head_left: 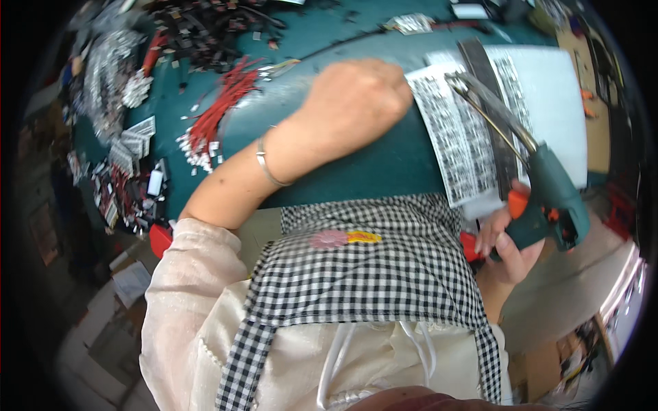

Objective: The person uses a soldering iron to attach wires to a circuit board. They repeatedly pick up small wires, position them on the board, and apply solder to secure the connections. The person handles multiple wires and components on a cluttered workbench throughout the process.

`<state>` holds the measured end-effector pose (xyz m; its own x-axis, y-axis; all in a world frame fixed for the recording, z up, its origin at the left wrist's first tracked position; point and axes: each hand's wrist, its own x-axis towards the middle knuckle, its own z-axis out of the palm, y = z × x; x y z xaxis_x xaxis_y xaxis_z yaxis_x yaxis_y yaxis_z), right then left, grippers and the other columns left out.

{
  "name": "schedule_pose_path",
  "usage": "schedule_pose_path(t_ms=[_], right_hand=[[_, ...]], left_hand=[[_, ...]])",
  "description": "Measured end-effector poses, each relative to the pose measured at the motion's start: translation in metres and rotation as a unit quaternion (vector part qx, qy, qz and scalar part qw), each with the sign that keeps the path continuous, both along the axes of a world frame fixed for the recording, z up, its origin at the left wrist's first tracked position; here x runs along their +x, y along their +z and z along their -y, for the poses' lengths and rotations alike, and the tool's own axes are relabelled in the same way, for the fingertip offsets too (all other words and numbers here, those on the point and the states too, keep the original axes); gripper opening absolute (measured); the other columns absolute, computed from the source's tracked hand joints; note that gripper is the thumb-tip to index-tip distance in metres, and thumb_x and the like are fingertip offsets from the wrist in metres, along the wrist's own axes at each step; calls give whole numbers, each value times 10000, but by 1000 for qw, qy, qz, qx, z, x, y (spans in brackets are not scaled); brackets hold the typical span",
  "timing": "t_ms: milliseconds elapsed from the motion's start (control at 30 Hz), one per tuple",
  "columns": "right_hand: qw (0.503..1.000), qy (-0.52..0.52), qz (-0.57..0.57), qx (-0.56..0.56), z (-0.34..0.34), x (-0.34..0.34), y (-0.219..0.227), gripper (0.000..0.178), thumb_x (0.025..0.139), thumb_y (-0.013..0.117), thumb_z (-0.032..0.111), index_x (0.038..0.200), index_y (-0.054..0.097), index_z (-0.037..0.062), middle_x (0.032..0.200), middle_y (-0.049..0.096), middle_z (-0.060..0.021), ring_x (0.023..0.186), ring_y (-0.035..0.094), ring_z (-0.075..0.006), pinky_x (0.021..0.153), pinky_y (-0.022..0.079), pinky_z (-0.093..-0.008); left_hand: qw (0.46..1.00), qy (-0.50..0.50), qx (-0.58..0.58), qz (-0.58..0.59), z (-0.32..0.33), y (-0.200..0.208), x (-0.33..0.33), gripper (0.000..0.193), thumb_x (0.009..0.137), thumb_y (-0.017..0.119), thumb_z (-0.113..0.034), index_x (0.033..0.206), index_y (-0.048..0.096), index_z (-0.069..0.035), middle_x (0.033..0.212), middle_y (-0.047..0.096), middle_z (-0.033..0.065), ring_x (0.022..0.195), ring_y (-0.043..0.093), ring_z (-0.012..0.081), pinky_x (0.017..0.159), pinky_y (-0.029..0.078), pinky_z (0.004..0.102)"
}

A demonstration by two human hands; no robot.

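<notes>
My left hand [360,99] is closed in a fist above the green table, slightly blurred, its knuckles beside the edge of a printed label sheet [449,130]. Whatever its fingers may hold is hidden. At the right, my right hand [510,250] is wrapped round the handle of a dark green pistol-grip tool [558,195] with an orange trigger. The tool's long metal barrel slants up and left over the label sheet and a dark flat strip [490,113]. A bunch of red wires [223,103] with white connectors lies left of my left hand.
Black cables [212,31] are heaped at the far left, near clear plastic bags [113,82]. Small connectors and wires [130,192] pile up at the table's left edge. A thin black cable [336,44] runs across the back. A white sheet [555,116] lies at the right.
</notes>
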<state>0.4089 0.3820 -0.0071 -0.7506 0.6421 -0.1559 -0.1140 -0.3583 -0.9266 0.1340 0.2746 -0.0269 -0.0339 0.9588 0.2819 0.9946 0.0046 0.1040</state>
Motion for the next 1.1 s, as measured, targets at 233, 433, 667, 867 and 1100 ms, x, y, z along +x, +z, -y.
schedule_pose_path(t_ms=[233,433,667,867,1100], right_hand=[[999,-28,-34,14,-8,-1,2,685,760,613,37,1320,269,-159,641,482,-101,453,467,-138,421,454,-254],[998,-43,-43,20,-13,0,2,681,765,614,60,1319,280,-151,647,473,-92,452,461,-130,416,450,-251],[997,-42,-64,23,-10,4,1,675,763,613,57,1318,286,-145,645,472,-88,453,460,-134,416,449,-249],[996,-68,-52,24,-8,8,3,673,765,620,59,1315,287,-142,639,469,-86,457,459,-130,415,442,-248],[997,-36,-63,20,-11,5,-2,684,765,624,63,1319,280,-144,649,470,-82,465,465,-130,427,450,-246]], left_hand=[[990,67,-41,115,19,8,-6,104,778,632,-129,805,652,-31,735,633,103,697,637,279,607,515,382],[969,242,39,-20,48,5,-93,173,757,645,-35,911,704,-84,829,649,84,759,647,295,664,528,381],[979,184,85,-3,44,6,-112,152,761,595,39,878,639,-48,866,613,63,733,634,284,637,506,362],[969,73,-37,235,91,40,-50,336,596,543,190,841,654,-10,852,614,91,781,623,245,672,496,304],[908,210,-90,351,113,27,-40,184,735,619,76,904,644,8,876,647,113,784,636,223,695,495,303]])
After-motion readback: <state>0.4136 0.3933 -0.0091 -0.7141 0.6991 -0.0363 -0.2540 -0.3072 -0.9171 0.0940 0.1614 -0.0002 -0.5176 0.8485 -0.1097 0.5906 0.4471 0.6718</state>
